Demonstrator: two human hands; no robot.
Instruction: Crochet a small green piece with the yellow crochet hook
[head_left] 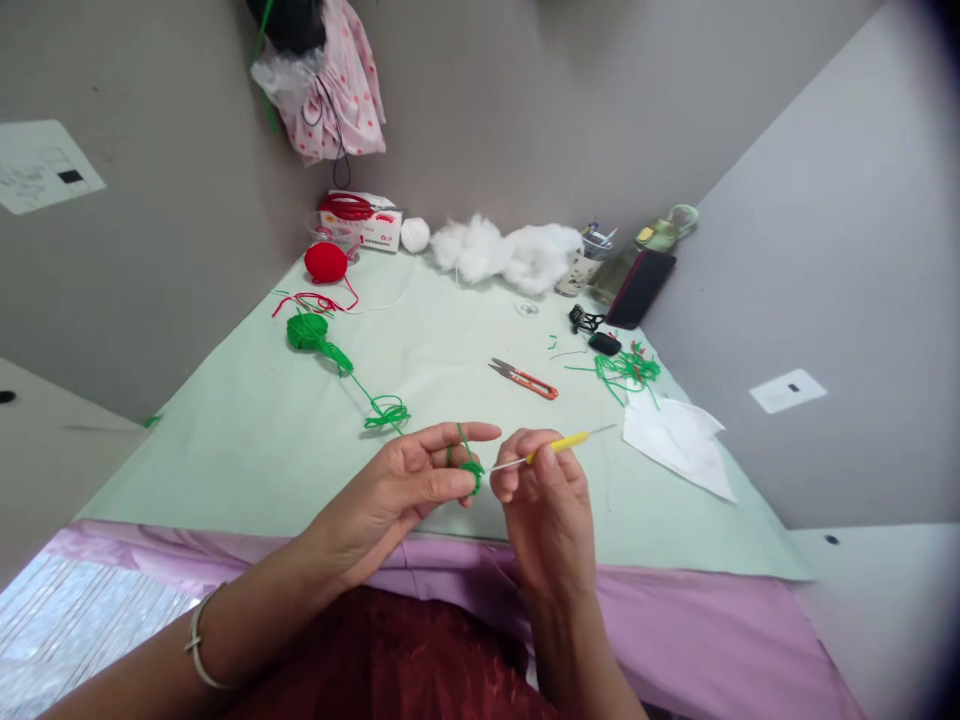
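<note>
Working a small green piece with a yellow hook

Pinching the green piece (475,480) between thumb and fingers of the left hand (401,485), closed narrow, index finger stretched out with a green strand (464,439) over it. Gripping the hook (559,446) in the right hand (551,505), fingers bunched round the yellow handle, metal tip just beside the piece; cannot tell about contact. Holding both above the near part of the table (225,450).

Looks like an early stage: made up, as far as visible, into just a compact clump of stitches. Leaving plenty of yarn unworked, in the loose coil (388,411) and the green ball (306,331). Cannot judge the final size or the amount left to make. Lying beyond, unheld: snips (529,381), red ball (325,262), white ball (415,235) and stuffing (480,252).
</note>
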